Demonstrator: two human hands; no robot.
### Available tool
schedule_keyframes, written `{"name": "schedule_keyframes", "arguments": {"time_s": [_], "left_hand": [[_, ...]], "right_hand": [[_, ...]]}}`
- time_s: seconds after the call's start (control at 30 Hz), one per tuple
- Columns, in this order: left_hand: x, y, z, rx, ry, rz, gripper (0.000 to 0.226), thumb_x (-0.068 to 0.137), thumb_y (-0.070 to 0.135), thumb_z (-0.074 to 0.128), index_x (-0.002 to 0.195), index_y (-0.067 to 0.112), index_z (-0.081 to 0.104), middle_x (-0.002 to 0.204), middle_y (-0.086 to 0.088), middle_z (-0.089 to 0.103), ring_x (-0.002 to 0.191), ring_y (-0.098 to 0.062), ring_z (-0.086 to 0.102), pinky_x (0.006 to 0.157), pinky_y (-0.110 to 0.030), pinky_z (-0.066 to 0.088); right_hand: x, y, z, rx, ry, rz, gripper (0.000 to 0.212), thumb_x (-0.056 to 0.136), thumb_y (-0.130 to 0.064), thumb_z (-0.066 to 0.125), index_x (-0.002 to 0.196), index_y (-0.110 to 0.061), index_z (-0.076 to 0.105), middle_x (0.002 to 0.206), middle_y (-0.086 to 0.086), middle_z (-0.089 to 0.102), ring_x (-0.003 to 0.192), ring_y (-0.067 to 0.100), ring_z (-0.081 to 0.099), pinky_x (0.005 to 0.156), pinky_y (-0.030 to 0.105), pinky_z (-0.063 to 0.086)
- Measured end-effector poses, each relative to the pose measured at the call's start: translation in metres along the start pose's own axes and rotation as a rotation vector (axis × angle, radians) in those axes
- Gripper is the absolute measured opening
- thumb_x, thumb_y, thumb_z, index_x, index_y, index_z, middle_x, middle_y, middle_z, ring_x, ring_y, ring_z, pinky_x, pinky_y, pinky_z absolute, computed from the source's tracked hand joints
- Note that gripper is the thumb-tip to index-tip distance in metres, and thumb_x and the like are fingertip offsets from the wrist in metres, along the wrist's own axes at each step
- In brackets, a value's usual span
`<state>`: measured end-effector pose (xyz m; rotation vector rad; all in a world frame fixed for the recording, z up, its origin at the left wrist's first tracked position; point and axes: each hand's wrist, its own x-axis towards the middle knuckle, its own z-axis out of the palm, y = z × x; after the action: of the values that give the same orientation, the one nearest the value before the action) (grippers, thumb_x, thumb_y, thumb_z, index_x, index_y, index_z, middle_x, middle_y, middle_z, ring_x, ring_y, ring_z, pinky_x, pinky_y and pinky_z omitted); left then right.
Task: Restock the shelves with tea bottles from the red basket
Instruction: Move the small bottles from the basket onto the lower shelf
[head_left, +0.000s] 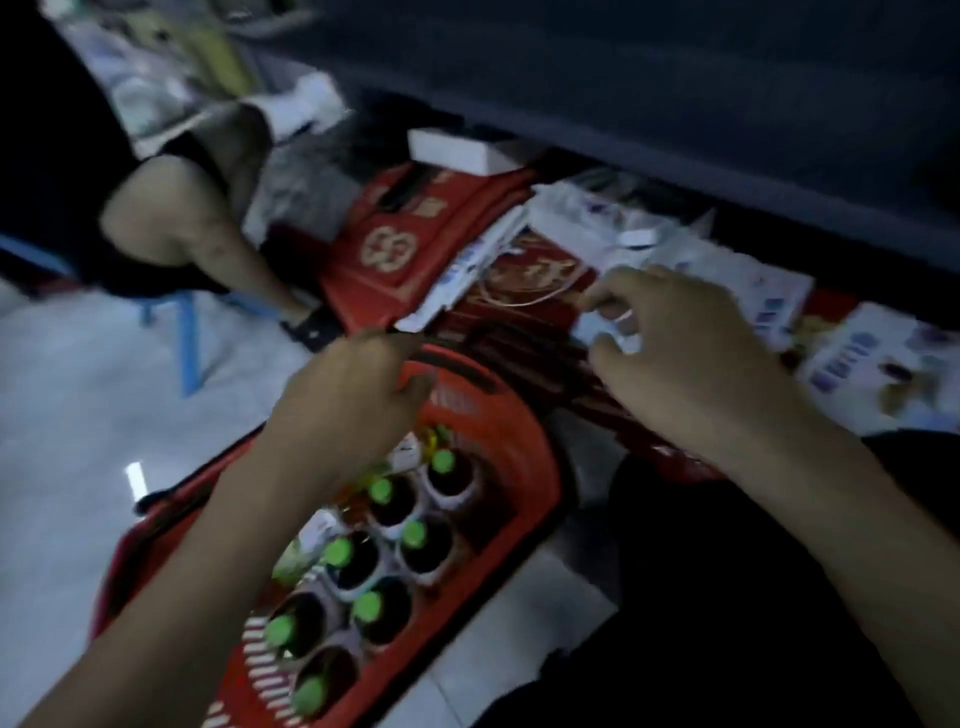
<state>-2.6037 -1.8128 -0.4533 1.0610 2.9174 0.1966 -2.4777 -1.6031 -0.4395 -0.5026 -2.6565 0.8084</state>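
The red basket (524, 431) stands on the floor below me, with several dark tea bottles (387, 501) with green caps upright inside. My left hand (348, 400) is curled at the basket's far rim, closed around its black handle (457, 371). My right hand (680, 343) reaches past the basket over the low pile of goods; its thumb and forefinger pinch a small white packet (615, 325). The picture is blurred by motion.
Red gift boxes (400, 244), a white box (457, 150) and printed white packs (852, 358) lie under a dark shelf edge (675, 119). Another person's leg (182, 223) and a blue stool (187, 338) are at the left on pale floor tiles (78, 415).
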Motion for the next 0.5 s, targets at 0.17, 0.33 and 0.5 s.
{"name": "schedule_keyframes", "arguments": {"time_s": [0.17,0.33,0.5], "left_hand": [[-0.066,-0.122,0.072,-0.179,-0.220,-0.456,0.034,0.092,0.042,0.057,0.111,0.017,0.069,0.110,-0.012,0.071,0.104,-0.030,0.065,0.083,-0.035,0.050],[-0.115,-0.175,0.150,-0.265,-0.317,-0.676,0.030,0.091,0.030,0.062,0.117,0.017,0.065,0.112,-0.012,0.070,0.100,-0.029,0.066,0.082,-0.034,0.052],[-0.121,-0.183,0.201,-0.284,-0.158,-0.665,0.032,0.094,0.022,0.055,0.126,0.020,0.057,0.120,-0.008,0.062,0.106,-0.026,0.061,0.085,-0.038,0.052]], "right_hand": [[0.039,-0.049,0.114,0.115,-0.431,0.033,0.015,0.086,-0.022,0.062,0.100,-0.026,0.068,0.093,-0.007,0.067,0.093,0.013,0.064,0.084,0.028,0.052],[0.063,-0.049,0.213,0.007,-0.711,0.124,0.014,0.083,-0.016,0.063,0.092,-0.006,0.068,0.092,0.012,0.069,0.096,0.028,0.065,0.078,0.033,0.053],[0.058,-0.045,0.264,0.544,-0.922,0.729,0.026,0.099,-0.019,0.051,0.124,-0.014,0.056,0.115,0.015,0.065,0.097,0.026,0.061,0.071,0.032,0.053]]}}
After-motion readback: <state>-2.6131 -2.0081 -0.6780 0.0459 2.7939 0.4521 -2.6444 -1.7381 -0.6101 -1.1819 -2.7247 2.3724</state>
